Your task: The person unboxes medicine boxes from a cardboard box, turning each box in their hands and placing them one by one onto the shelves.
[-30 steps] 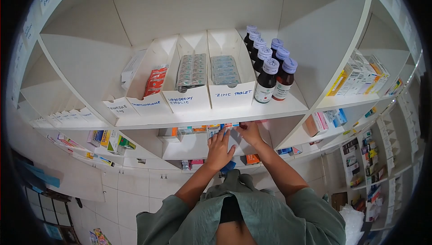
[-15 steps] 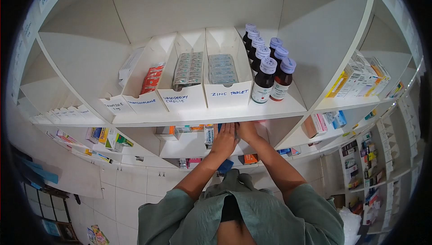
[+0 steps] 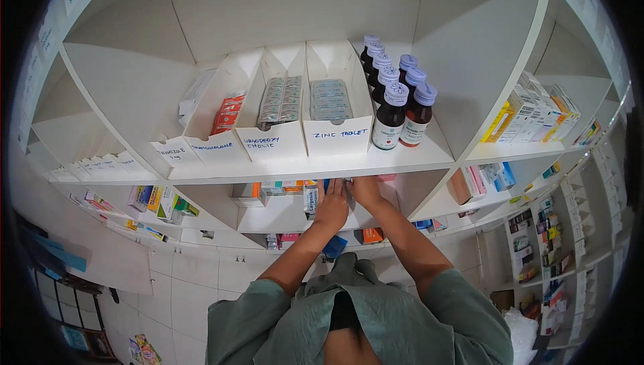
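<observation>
Both hands reach into the lower shelf compartment, under the edge of the upper shelf. My left hand (image 3: 331,207) lies with its fingers stretched forward, beside a white and blue medicine box (image 3: 310,201). A small blue item (image 3: 326,183) shows at its fingertips; the upper shelf partly covers it. Close by on the right is my right hand (image 3: 364,191), whose fingers go out of sight beneath the shelf edge. Whether it holds anything is hidden. Several orange and white boxes (image 3: 249,194) stand left of the hands, and a pink item (image 3: 386,178) is to the right.
Above, the upper shelf (image 3: 295,173) carries white labelled bins (image 3: 339,138) with blister packs and several brown bottles (image 3: 390,115) with lilac caps. Upright dividers (image 3: 429,199) bound the compartments. More medicine boxes (image 3: 530,117) fill the shelves at right. A blue object (image 3: 335,247) is below the hands.
My left hand has shifted slightly left and down, and its fingers look a little more apart. The right hand has moved slightly left and forward. The view has shifted a little.
</observation>
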Motion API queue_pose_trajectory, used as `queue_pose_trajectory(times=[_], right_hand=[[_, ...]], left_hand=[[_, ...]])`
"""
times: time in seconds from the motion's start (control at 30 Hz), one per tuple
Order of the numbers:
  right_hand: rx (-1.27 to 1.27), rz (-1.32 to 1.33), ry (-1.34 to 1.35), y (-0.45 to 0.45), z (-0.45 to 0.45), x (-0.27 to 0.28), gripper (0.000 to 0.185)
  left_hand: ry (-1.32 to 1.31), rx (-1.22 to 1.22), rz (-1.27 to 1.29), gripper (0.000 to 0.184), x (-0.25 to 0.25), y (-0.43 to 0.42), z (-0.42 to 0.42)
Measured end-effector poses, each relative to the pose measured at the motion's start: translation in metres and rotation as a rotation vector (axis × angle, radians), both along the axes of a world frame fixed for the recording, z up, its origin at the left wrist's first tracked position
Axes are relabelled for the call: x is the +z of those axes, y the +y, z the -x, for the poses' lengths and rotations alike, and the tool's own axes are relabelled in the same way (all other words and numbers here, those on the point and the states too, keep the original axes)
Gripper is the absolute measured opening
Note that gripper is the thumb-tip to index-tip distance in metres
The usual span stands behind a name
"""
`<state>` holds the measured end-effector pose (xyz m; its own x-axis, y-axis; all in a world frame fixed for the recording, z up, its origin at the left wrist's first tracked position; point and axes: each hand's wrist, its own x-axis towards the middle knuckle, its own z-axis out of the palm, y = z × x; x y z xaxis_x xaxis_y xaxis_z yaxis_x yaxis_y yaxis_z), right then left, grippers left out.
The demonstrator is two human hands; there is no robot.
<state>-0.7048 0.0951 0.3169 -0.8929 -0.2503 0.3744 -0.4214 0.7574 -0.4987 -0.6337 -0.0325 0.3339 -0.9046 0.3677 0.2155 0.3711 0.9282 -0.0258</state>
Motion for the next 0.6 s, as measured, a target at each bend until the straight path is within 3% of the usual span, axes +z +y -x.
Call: queue_pose_trajectory(times=[0.27,0.47,0.6], right_hand=[[0.039,-0.035,0.037,0.003,-0.002,0.003,0.045],[0.007,0.006,-0.036,0.011,-0.049,0.042,0.058],[-0.031,-0.031,0.131,0.017,-0.091,0.047,0.063]], left_hand=[[-0.067,-0.051,-0.174,0.057,0.017,-0.007,-0.007],[-0.017,-0.087,-0.297,0.063,0.037,-0.025,-0.046],[-0.049,-0.025,-0.414,0.069,0.027,-0.039,-0.081]])
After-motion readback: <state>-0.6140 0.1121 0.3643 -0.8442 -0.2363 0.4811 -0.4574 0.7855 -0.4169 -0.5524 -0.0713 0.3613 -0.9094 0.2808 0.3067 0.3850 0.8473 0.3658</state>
